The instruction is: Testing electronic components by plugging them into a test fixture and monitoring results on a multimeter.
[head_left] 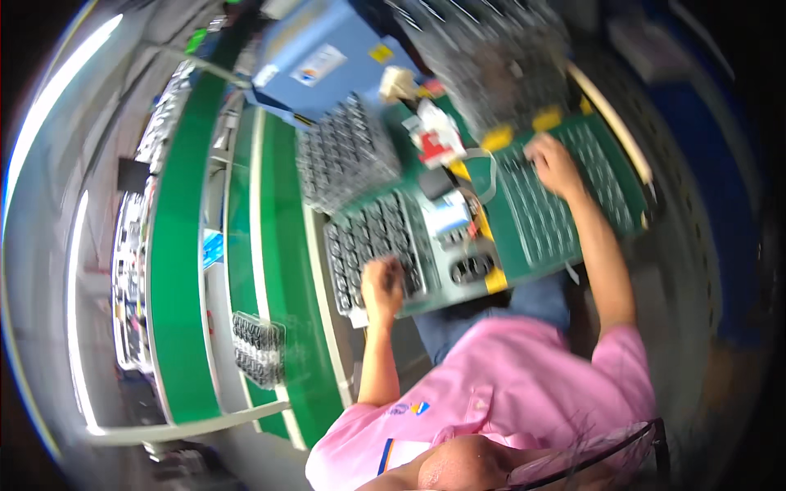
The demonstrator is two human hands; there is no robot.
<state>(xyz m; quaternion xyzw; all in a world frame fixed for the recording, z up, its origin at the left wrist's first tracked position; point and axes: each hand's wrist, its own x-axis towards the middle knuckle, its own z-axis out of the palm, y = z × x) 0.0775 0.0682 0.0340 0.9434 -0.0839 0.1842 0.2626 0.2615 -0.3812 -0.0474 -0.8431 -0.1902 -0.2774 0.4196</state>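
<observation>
My left hand is over the near right part of a tray of small black parts. Its fingers curl inward around a dark spot, too blurred to name. Toward the far left of a clear plastic tray with rows of pockets is my right hand, fingers bent together; their tips are smeared and what they hold, if anything, cannot be made out. Between the two trays lie a black oval fixture, a blue-and-white item and a dark rounded block.
Stacked filled trays stand behind the left tray, and a tall stack of clear trays behind the right one. A blue bin sits at the back. Yellow tape marks the green tabletop. A green shelf rises at left.
</observation>
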